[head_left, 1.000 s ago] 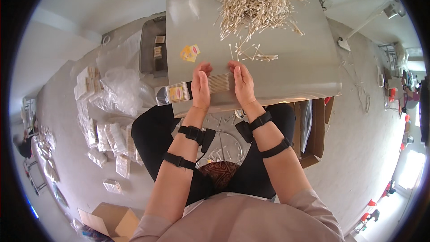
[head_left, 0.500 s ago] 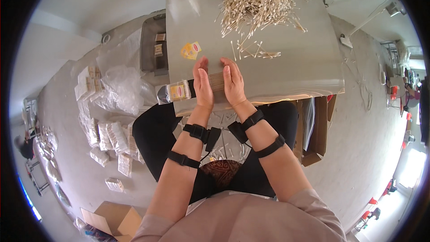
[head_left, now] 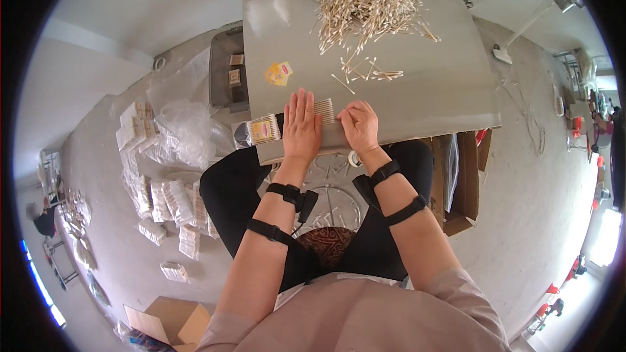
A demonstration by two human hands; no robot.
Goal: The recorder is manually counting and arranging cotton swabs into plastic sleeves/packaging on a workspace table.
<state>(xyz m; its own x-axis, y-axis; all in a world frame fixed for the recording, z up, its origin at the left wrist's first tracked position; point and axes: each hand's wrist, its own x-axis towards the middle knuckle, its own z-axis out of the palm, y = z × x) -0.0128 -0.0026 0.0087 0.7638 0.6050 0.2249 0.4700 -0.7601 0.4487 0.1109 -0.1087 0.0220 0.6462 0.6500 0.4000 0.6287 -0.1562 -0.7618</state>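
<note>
My left hand [head_left: 302, 129] lies flat, fingers stretched out, across a row of cotton swabs [head_left: 324, 109] near the table's front edge. White swab tips show past its right side; the palm hides the middle. Left of that hand is a clear pack of swabs with a yellow label [head_left: 264, 129], next to a black strip [head_left: 280, 121]. My right hand [head_left: 360, 125] is closed just right of the row, its fingertips pinched together. What it holds, if anything, is too small to make out. One loose swab [head_left: 343, 84] lies beyond the hands.
A large heap of loose swabs [head_left: 372, 0] covers the far table. Two yellow cards [head_left: 279, 73] lie left of centre. A grey bin [head_left: 228, 72] adjoins the left edge; bagged packs [head_left: 173, 202] lie on the floor. Cardboard boxes [head_left: 463, 189] stand at right and lower left.
My hands no longer cup the swab row between facing palms. The left has turned flat onto it; the right has moved slightly right and closed. One loose swab has shifted nearer the hands.
</note>
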